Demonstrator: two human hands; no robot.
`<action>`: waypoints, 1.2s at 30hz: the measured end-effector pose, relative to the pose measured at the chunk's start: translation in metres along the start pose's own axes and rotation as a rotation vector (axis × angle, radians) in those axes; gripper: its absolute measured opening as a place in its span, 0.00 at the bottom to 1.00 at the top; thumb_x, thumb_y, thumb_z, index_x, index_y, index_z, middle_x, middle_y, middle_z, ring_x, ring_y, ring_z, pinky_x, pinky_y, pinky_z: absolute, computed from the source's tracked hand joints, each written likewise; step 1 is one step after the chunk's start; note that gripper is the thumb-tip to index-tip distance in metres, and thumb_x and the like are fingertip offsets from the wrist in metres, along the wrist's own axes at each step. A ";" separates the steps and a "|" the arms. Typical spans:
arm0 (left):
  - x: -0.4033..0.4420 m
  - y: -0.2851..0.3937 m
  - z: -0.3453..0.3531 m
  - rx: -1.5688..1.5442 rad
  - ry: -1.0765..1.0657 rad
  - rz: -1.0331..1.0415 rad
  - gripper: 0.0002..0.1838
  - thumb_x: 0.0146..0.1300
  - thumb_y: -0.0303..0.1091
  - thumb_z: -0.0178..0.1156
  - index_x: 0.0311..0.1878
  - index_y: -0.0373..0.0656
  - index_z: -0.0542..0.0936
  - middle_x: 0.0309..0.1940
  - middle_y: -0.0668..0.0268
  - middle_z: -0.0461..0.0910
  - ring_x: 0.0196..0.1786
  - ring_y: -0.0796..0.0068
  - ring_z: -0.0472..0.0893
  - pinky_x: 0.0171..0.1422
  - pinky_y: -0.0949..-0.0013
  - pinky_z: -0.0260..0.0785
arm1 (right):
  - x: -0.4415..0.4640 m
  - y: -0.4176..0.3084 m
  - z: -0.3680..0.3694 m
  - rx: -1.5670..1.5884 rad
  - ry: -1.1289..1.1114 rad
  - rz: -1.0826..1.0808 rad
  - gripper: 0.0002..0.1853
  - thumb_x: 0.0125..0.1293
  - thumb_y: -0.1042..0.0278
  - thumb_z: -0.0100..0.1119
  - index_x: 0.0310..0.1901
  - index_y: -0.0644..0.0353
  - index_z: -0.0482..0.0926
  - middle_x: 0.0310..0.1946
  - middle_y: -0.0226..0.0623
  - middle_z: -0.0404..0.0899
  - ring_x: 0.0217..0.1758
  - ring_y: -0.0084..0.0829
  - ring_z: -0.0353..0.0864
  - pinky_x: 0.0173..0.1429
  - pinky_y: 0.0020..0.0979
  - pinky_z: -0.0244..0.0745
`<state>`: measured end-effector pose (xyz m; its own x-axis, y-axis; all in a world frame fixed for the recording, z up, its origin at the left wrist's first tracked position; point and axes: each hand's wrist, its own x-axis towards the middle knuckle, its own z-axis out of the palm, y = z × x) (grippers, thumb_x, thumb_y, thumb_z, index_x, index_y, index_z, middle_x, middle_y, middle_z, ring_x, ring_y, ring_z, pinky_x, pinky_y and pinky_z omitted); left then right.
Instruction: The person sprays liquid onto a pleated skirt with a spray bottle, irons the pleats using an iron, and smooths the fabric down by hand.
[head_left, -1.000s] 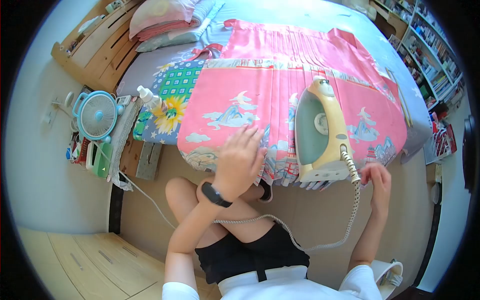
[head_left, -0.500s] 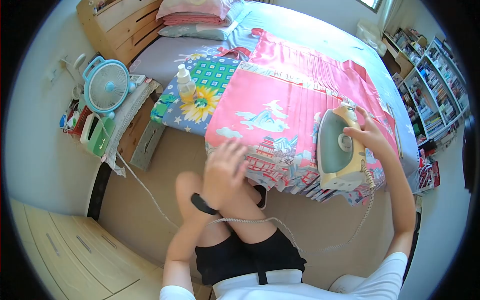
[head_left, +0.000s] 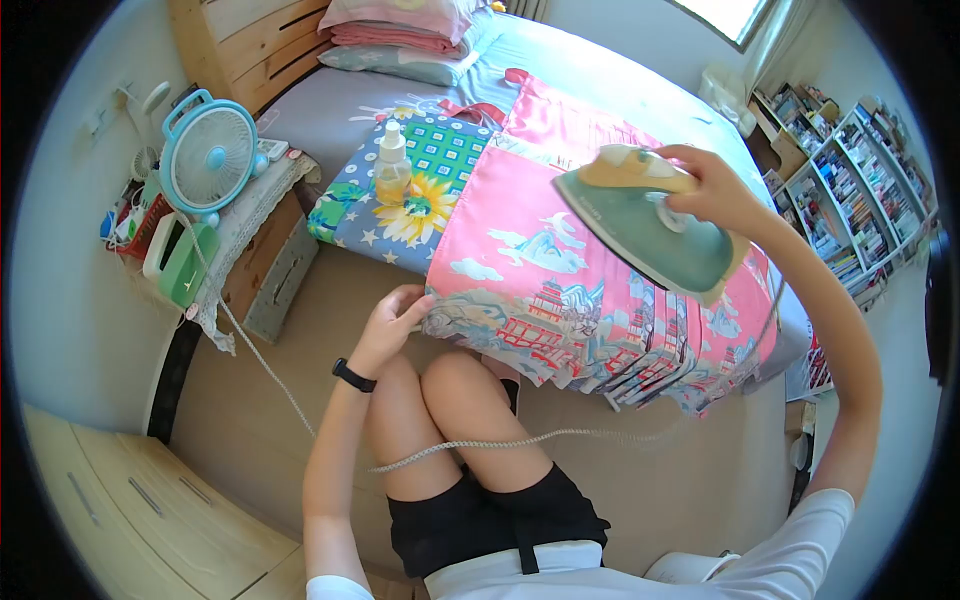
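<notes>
My right hand (head_left: 715,190) is closed around the handle of a green and cream steam iron (head_left: 660,225). Its nose points left over a pink printed pleated skirt (head_left: 505,220); I cannot tell whether its soleplate touches the cloth. At the skirt's near left corner, my left hand (head_left: 397,318) has the hem between thumb and fingers. A black band is on that wrist. The skirt lies across the bed edge, its pleated lower part hanging over the front. To its left, a spray bottle (head_left: 392,165) stands on a folded blue floral cloth (head_left: 350,225).
The iron's braided cord (head_left: 520,440) crosses above my thighs. A blue fan (head_left: 210,155) and a green-white appliance (head_left: 182,262) stand on the lace-covered bedside cabinet (head_left: 265,260) at left. Bookshelves (head_left: 850,190) line the right wall, and folded bedding (head_left: 400,40) lies at the bedhead.
The iron has gone from standing on its heel to tilted forward, nose swung left, farther over the skirt. My left hand has moved left and down, and now grips the hem corner.
</notes>
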<state>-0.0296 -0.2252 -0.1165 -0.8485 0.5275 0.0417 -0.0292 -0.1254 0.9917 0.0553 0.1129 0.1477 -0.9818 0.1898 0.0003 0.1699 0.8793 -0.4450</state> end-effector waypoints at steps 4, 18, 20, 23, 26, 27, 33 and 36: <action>0.008 -0.010 0.008 -0.083 -0.077 -0.021 0.14 0.65 0.37 0.60 0.44 0.35 0.76 0.35 0.70 0.77 0.38 0.86 0.74 0.42 0.78 0.67 | 0.031 -0.034 0.030 -0.063 -0.147 0.071 0.33 0.47 0.55 0.73 0.56 0.57 0.76 0.32 0.34 0.80 0.30 0.20 0.76 0.35 0.24 0.73; 0.002 -0.012 0.022 -0.070 0.091 0.042 0.13 0.69 0.37 0.53 0.37 0.35 0.76 0.28 0.74 0.73 0.33 0.88 0.68 0.38 0.79 0.63 | 0.059 -0.017 0.096 -0.015 -0.158 -0.153 0.30 0.51 0.52 0.70 0.54 0.57 0.78 0.38 0.39 0.83 0.41 0.28 0.81 0.49 0.30 0.74; 0.001 -0.010 0.023 -0.054 0.104 0.034 0.13 0.69 0.37 0.53 0.36 0.35 0.76 0.28 0.74 0.73 0.33 0.88 0.68 0.38 0.79 0.63 | 0.060 -0.018 0.099 0.040 -0.102 -0.139 0.30 0.51 0.52 0.70 0.54 0.57 0.78 0.39 0.40 0.82 0.42 0.28 0.81 0.49 0.31 0.73; 0.001 -0.008 0.024 -0.038 0.128 0.022 0.13 0.69 0.37 0.53 0.36 0.35 0.76 0.26 0.74 0.72 0.32 0.88 0.67 0.37 0.79 0.63 | 0.063 -0.017 0.096 0.094 -0.073 -0.127 0.30 0.51 0.52 0.70 0.54 0.57 0.78 0.40 0.40 0.82 0.43 0.28 0.80 0.49 0.31 0.73; 0.002 -0.010 0.023 -0.027 0.139 0.010 0.13 0.68 0.37 0.54 0.34 0.35 0.76 0.25 0.75 0.70 0.31 0.88 0.65 0.35 0.79 0.61 | 0.067 -0.006 0.091 0.033 -0.182 -0.227 0.29 0.51 0.51 0.70 0.54 0.56 0.78 0.40 0.41 0.82 0.42 0.29 0.80 0.48 0.30 0.73; 0.002 -0.012 0.022 -0.019 0.140 0.013 0.13 0.68 0.37 0.54 0.34 0.36 0.75 0.25 0.76 0.69 0.30 0.88 0.64 0.34 0.79 0.60 | 0.067 -0.004 0.090 0.016 -0.223 -0.306 0.30 0.51 0.51 0.70 0.54 0.57 0.78 0.40 0.42 0.82 0.42 0.31 0.81 0.48 0.30 0.73; 0.003 -0.018 0.026 -0.042 0.192 0.060 0.13 0.67 0.37 0.55 0.32 0.37 0.75 0.23 0.78 0.66 0.28 0.89 0.61 0.31 0.80 0.57 | 0.068 -0.008 0.098 -0.024 -0.098 -0.205 0.31 0.51 0.48 0.69 0.54 0.57 0.78 0.41 0.44 0.81 0.43 0.34 0.81 0.49 0.31 0.73; 0.004 -0.010 0.028 -0.065 0.195 0.040 0.13 0.67 0.38 0.56 0.31 0.37 0.75 0.23 0.78 0.67 0.28 0.90 0.62 0.31 0.80 0.56 | 0.069 -0.012 0.100 0.010 -0.011 -0.185 0.30 0.51 0.48 0.69 0.53 0.58 0.78 0.41 0.43 0.81 0.43 0.32 0.81 0.50 0.31 0.72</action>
<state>-0.0180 -0.1987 -0.1233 -0.9356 0.3493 0.0507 -0.0217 -0.2002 0.9795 -0.0231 0.0720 0.0630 -0.9971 0.0202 0.0734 -0.0148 0.8943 -0.4472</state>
